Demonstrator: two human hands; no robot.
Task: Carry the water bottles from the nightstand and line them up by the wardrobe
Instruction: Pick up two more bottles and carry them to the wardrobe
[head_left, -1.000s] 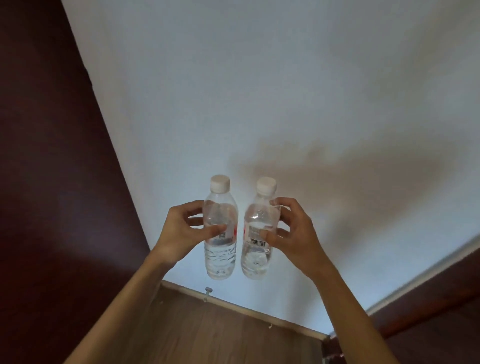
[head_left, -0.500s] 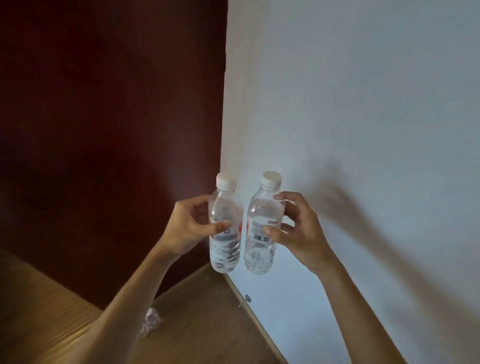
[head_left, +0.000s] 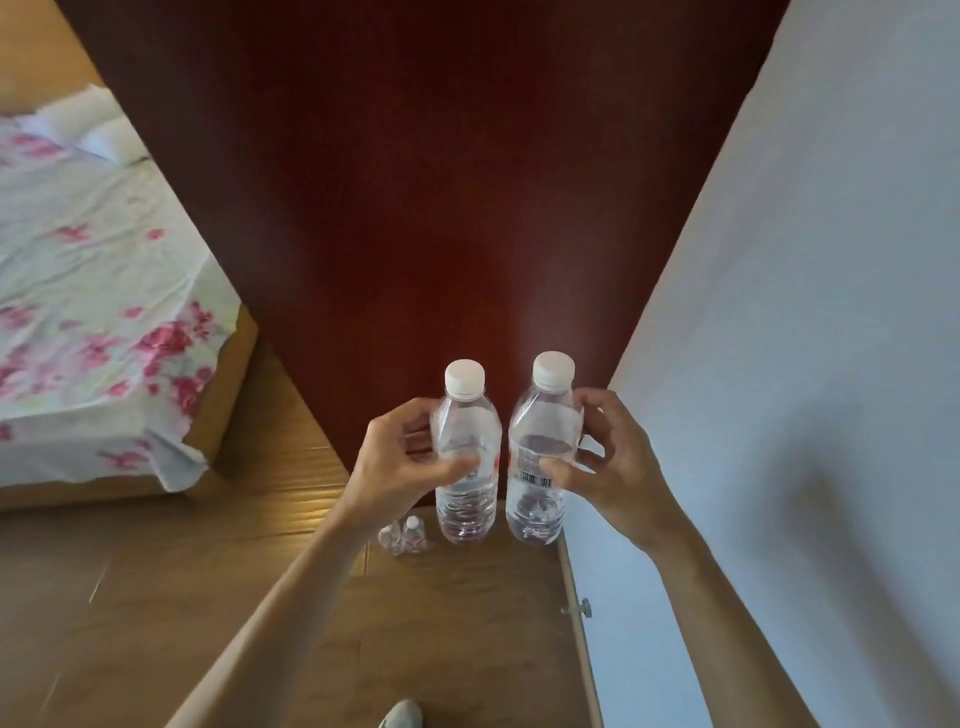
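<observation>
Wardrobe (head_left: 441, 208) ahead; two held bottles (head_left: 470, 499) (head_left: 537, 509) upright; two floor bottles (head_left: 413, 535) at base.

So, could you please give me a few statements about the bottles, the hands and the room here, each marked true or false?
1. The left hand grips the left clear plastic water bottle, and the right hand grips the right clear plastic water bottle. True.
2. The right bottle has no cap. False: its white cap is on.
3. Other clear bottles are on the wooden floor by the dark red wardrobe. True.
4. The bed sheet is plain blue. False: it is white with pink flowers.
5. The held bottles lie horizontal. False: both are upright.
</observation>
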